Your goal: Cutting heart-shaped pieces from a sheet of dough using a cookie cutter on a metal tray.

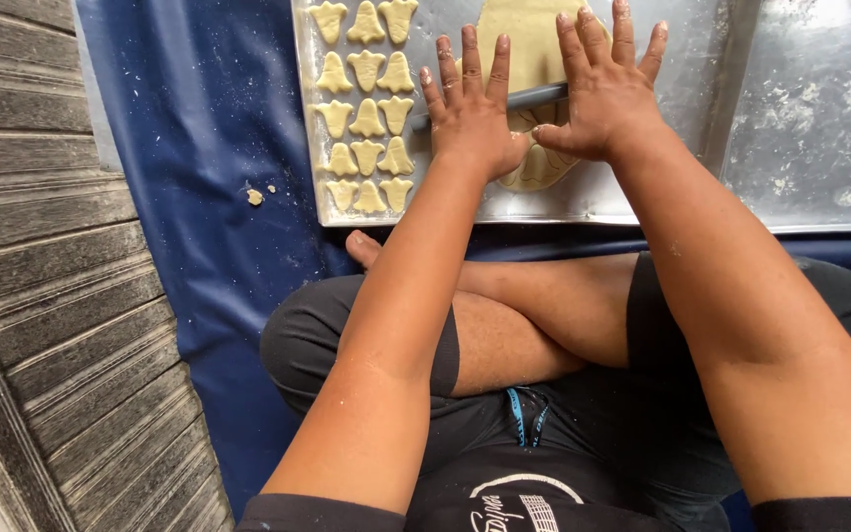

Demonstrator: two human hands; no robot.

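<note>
At the top centre of the frame, we pressed our left hand (470, 108) and right hand (605, 89), both flat with fingers spread and grasping nothing, onto a grey rolling pin (536, 96) lying across the dough sheet (529, 39). To their left, on the floured metal tray (583, 202), rows of bell-shaped dough cut-outs (366, 103) were already laid out. We judged the cutting partly done, since this sheet remained uncut under the pin.

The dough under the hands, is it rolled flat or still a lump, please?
Rolled flat: the dough lies as a thin sheet on the tray, spreading beyond the rolling pin.
</note>
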